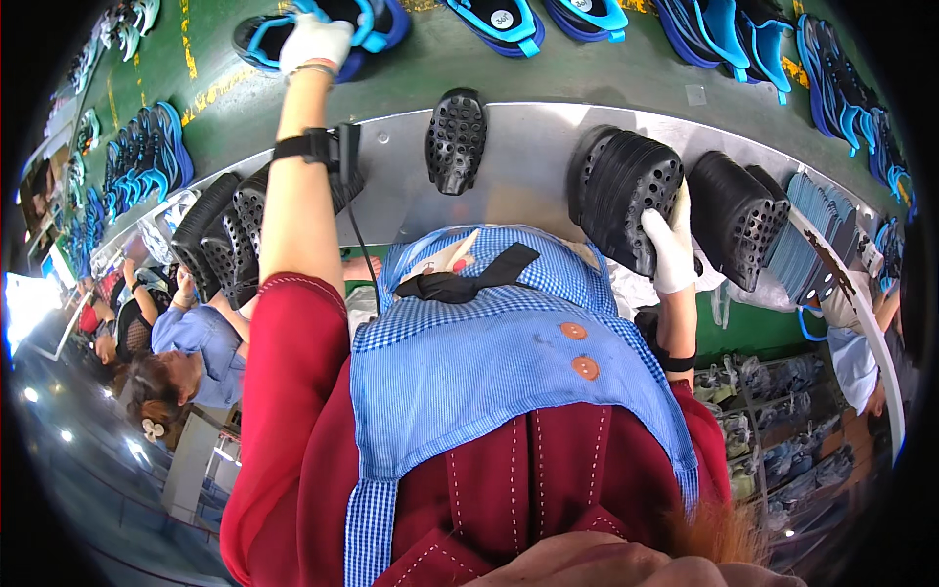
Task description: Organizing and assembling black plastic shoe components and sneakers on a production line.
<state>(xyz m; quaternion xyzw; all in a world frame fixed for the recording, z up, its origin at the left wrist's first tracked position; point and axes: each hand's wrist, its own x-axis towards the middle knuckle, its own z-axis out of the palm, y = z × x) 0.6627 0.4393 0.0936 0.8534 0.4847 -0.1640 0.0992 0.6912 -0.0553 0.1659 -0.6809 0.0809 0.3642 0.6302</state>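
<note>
In what seems a shoe-handling step, your left hand [316,46], grip unclear, meets blue shoes [377,40] at eleven o'clock; your right hand [672,249] pinches stacked black soles [624,186] at two, likely needing steady pressure next.

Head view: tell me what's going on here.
A person in white gloves is working at a green surface edged by a metal ledge. The left hand is at blue-and-black shoes; whether it grips them is unclear. The right hand holds the near end of a stack of black perforated pieces. A single black perforated piece lies apart on the ledge.
</note>
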